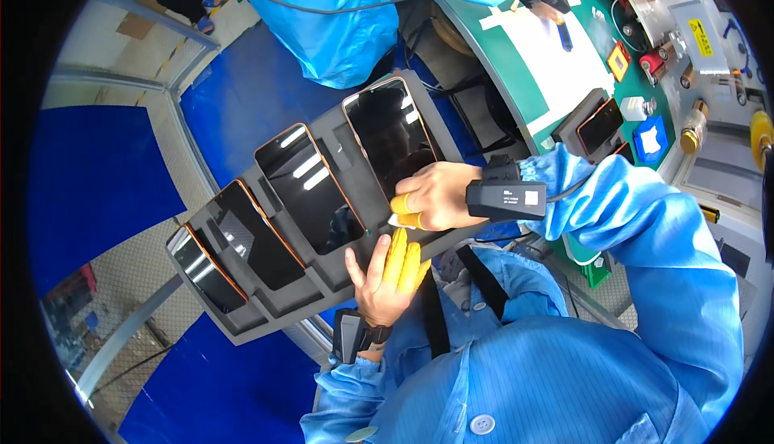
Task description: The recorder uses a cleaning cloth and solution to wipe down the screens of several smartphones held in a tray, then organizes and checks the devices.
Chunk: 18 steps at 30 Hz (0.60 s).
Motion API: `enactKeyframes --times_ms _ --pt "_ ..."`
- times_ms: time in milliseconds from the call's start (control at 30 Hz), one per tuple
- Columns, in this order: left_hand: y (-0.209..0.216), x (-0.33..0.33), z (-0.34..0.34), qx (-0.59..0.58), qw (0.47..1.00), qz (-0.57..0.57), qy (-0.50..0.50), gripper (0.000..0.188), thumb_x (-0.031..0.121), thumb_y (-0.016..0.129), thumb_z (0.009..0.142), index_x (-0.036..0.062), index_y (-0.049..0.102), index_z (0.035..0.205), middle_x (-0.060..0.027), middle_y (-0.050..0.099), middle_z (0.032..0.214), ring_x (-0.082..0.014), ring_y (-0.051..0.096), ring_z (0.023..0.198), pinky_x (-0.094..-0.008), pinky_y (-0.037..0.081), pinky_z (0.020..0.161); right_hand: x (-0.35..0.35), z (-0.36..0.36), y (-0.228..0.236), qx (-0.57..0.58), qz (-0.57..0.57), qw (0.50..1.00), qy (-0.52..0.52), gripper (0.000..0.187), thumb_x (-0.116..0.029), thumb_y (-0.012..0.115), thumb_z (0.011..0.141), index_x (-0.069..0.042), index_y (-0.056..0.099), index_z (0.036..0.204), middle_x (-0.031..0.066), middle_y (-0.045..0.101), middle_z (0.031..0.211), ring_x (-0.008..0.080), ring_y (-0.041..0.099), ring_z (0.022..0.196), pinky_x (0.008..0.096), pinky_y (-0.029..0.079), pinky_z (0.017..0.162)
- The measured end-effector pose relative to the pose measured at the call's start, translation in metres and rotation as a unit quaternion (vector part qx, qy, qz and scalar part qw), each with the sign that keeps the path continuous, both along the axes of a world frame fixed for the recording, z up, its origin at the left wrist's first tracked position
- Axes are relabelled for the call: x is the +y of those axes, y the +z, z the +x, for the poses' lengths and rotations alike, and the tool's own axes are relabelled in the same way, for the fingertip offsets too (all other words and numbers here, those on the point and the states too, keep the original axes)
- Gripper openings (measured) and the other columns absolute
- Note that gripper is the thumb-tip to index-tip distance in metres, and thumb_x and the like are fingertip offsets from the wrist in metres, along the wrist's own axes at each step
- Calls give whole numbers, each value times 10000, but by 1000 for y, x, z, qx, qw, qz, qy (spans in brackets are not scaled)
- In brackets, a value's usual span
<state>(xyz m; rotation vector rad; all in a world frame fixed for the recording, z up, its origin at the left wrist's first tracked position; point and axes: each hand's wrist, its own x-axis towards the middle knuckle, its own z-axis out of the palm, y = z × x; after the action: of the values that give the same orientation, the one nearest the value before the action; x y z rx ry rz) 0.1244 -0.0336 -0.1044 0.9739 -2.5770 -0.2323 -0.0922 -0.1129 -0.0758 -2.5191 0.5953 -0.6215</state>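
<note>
We see a grey foam tray (367,134) with four black glossy phones (310,190) in slots, our left hand (383,279) gripping its near edge, our right hand (435,194) closed on the same edge, green bench (580,21) at right.

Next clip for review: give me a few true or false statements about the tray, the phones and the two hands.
1. The grey foam tray holds four phones. True.
2. The right hand rests on the green bench. False: it is on the tray, at the lower end of the nearest phone.
3. Both hands wear yellow finger cots. True.
4. The left hand hangs well away from the tray. False: it is at the tray's near edge.
5. The phone screens are dark and glossy. True.
</note>
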Motion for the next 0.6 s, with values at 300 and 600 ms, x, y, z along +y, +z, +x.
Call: enactKeyframes --times_ms 300,600 --pt "8 -3 -12 -134 991 6 20 403 399 598 780 129 607 1079 -23 517 1243 -243 328 1282 -675 129 971 -15 -29 31 179 12 975 129 91 -133 639 549 -49 609 528 31 532 666 198 533 747 283 506 571" --pt "23 -9 -5 -62 993 98 3 457 387 649 735 148 585 1119 -73 483 1274 -266 334 1266 -614 201 991 -77 10 49 40 -22 991 -126 113 -134 608 630 -39 626 687 85 560 757 265 583 769 357 498 611"
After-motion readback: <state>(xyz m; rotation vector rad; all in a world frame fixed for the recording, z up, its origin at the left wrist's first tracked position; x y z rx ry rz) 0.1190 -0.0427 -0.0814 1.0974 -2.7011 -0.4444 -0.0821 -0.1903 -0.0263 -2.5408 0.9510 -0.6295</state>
